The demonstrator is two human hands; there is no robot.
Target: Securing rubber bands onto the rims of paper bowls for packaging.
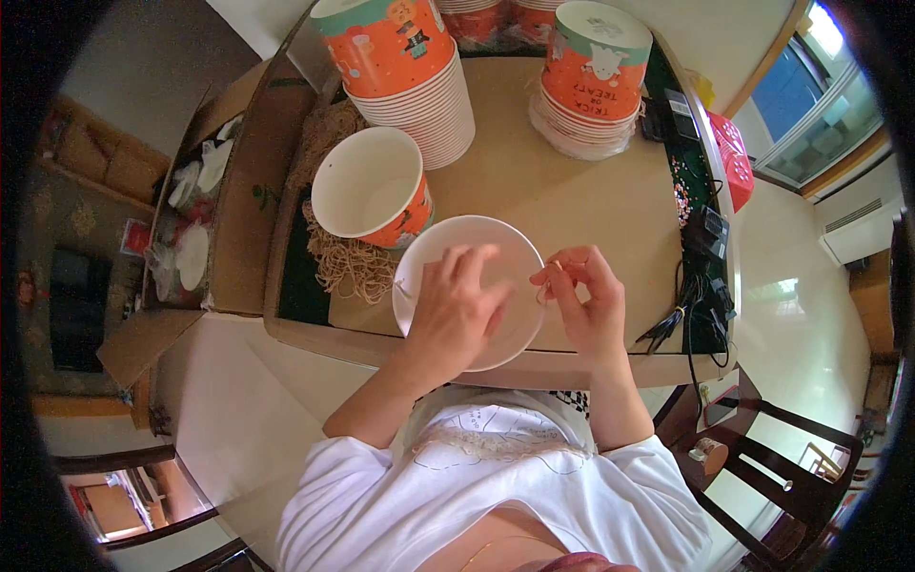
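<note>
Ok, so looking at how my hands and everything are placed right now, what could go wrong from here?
The thin cord pinched in your right hand could slip free near the rim of the front bucket.

That bucket is at the table's near edge, so a firm tug might tip it.

The tangled cord pile could snag if a strand gets pulled.

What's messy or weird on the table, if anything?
Tiny pink and white bits lie scattered on the right near a black adapter, as if spilled. On the left, tan strings sit in a loose, tangled heap.
</note>
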